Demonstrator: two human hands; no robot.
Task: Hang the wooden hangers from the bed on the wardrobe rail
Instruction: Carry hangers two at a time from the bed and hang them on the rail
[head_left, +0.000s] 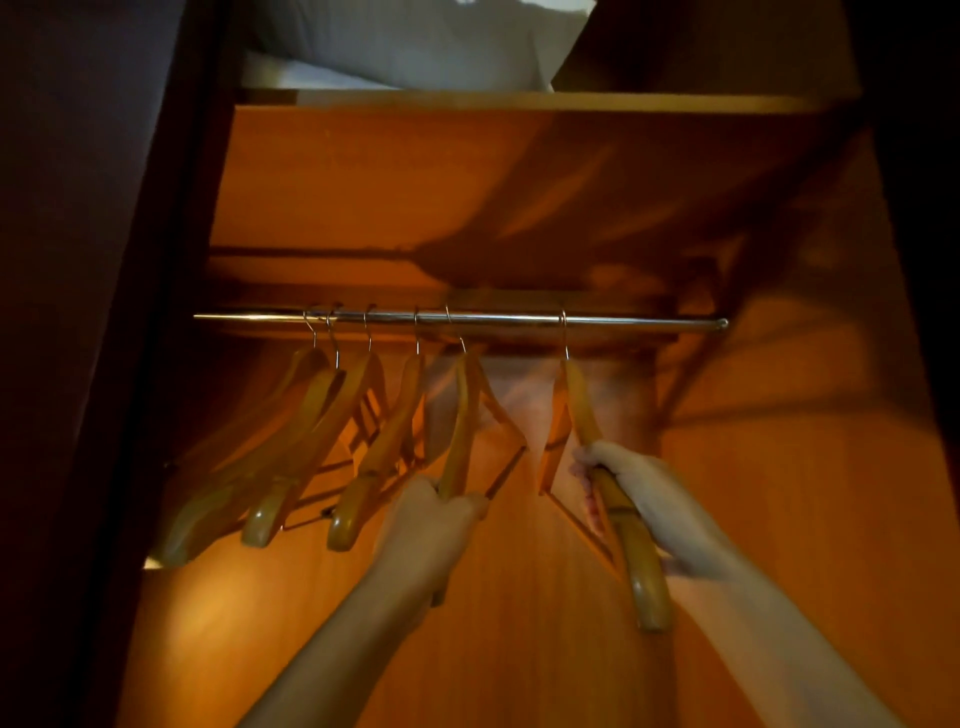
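Six hangers (358, 441) hook on the rail (623, 322). Our left hand (431, 525) curls tight round the fifth hanger's (460, 426) near arm; our right hand (639, 488) wraps the sixth hanger (582, 410), which hangs apart at right. Four crowd together at left, arms overlapping. Overhead a shelf (519, 101) carries a pillow (415, 41).
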